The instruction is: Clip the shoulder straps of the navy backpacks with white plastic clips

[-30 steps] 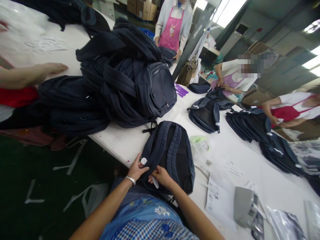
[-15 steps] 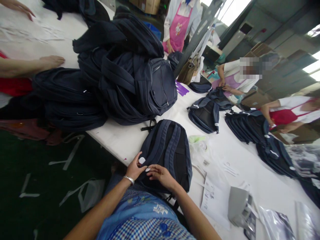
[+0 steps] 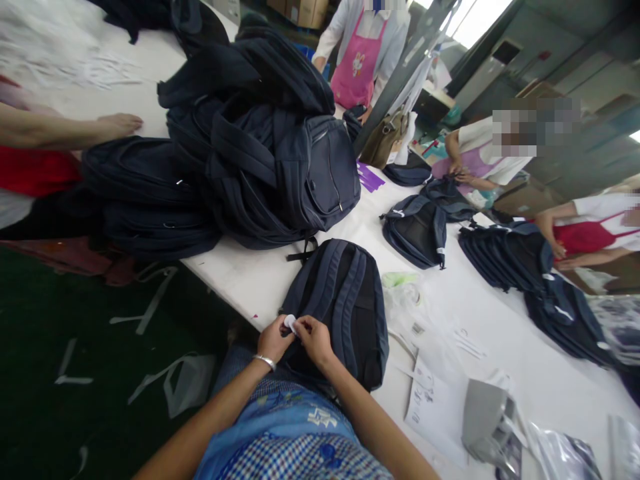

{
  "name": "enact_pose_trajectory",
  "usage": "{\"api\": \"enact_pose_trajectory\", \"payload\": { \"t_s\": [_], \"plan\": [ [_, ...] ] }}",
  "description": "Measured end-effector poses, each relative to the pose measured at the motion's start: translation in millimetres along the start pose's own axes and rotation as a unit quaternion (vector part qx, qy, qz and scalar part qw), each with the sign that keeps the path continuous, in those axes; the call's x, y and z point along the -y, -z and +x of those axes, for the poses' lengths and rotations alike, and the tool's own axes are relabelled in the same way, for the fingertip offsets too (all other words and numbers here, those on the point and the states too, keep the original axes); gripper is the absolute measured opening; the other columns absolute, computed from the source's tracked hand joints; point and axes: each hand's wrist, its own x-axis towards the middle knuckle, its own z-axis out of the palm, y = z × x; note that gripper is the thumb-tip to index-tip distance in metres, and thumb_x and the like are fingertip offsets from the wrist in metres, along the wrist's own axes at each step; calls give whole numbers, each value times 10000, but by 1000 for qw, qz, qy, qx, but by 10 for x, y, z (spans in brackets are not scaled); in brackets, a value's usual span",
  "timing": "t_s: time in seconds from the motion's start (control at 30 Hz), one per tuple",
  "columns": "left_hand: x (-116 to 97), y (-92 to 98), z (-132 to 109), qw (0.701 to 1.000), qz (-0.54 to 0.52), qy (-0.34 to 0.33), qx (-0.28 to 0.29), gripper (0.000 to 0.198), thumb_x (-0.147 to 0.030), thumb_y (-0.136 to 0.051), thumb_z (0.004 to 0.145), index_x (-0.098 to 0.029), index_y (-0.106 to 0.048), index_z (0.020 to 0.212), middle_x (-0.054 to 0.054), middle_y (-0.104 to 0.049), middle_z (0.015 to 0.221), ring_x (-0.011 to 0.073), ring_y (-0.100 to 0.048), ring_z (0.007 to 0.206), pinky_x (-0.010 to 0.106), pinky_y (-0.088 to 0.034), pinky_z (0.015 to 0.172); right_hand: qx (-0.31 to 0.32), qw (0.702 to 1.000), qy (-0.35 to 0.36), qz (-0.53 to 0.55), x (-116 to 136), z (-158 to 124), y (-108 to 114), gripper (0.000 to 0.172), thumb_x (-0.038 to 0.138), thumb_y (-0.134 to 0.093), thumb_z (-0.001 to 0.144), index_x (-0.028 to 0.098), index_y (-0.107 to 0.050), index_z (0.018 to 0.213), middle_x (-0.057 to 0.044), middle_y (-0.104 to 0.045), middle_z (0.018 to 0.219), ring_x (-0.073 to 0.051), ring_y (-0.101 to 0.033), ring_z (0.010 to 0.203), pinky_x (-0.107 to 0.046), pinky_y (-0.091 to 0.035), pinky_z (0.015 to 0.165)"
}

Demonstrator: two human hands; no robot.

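Observation:
A navy backpack [image 3: 350, 307] lies strap side up at the near edge of the white table [image 3: 240, 280]. My left hand [image 3: 273, 340] pinches its left shoulder strap, where a small white round tag [image 3: 289, 323] sits. My right hand [image 3: 311, 337] is closed right beside it, fingertips pinching at the same tag. A silver bracelet is on my left wrist.
A tall heap of navy backpacks [image 3: 260, 153] fills the table to the left. More backpacks [image 3: 505, 257] lie to the right by seated workers. A person in a pink apron [image 3: 357, 63] stands behind. Papers [image 3: 430, 400], plastic bags and a grey device [image 3: 487, 420] lie at right. Another person's arm [image 3: 70, 130] rests at left.
My right hand moved left from lower on the backpack up to the white tag, joining my left hand. The white slip it held a second ago is no longer visible.

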Motion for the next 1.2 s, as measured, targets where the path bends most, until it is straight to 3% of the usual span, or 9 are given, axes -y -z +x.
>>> {"api": "enact_pose_trajectory", "payload": {
  "t_s": [0.17, 0.3, 0.53, 0.77, 0.93, 1.07, 1.2],
  "plan": [
    [-81, 179, 23, 988, -124, 6, 87, 378, -322, -635, 703, -171, -624, 1049, 78, -718, 1004, 232, -659, 965, 353, -497, 884, -13, 999, -36, 2, -35, 26, -55, 255, 414, -528, 808, 190, -650, 796, 17, -616, 640, -96, -501, 512, -196, -357, 486],
    [-127, 258, 72, 992, -108, 21, 54, 346, -394, -602, 744, -173, -671, 1001, 86, -716, 1028, 239, -662, 965, 364, -500, 898, -23, 999, -46, 3, -15, 34, -59, 241, 407, -531, 793, 192, -630, 750, 17, -620, 643, -101, -515, 531, -202, -381, 518],
    [-115, 169, 2, 993, -118, -13, -12, 283, -397, -644, 721, -172, -679, 890, 78, -734, 924, 229, -684, 887, 343, -537, 841, -37, 997, -61, -14, -17, 46, -78, 261, 434, -532, 782, 193, -608, 714, 11, -612, 633, -116, -542, 565, -210, -399, 531],
    [-190, 251, -81, 997, -59, -40, 18, 275, -409, -540, 808, -192, -681, 904, 69, -731, 907, 215, -682, 853, 336, -534, 809, 26, 991, -45, 121, -69, 32, -46, 238, 419, -548, 791, 186, -591, 772, 27, -563, 625, -87, -491, 481, -198, -384, 464],
    [-185, 270, 9, 991, -123, 0, 61, 345, -395, -626, 739, -156, -642, 987, 72, -732, 863, 213, -683, 842, 334, -530, 812, 30, 977, -50, 205, -70, 28, -40, 259, 366, -611, 751, 226, -496, 935, 74, -526, 598, -90, -500, 447, -190, -396, 433],
    [-175, 292, 57, 993, -95, 13, 74, 305, -431, -645, 704, -169, -686, 856, 61, -730, 861, 220, -671, 845, 329, -516, 815, 44, 989, -20, 137, -13, -2, 25, 219, 319, -560, 800, 237, -477, 985, 61, -560, 658, -93, -518, 467, -197, -415, 458],
    [-216, 304, 36, 998, -39, 3, 52, 278, -439, -600, 736, -196, -689, 835, 41, -720, 835, 208, -658, 806, 314, -502, 782, 19, 995, 79, -56, 131, -45, 138, 329, 288, -570, 820, 276, -496, 1141, -17, -609, 1025, -118, -592, 672, -234, -467, 628]
  ]
}}
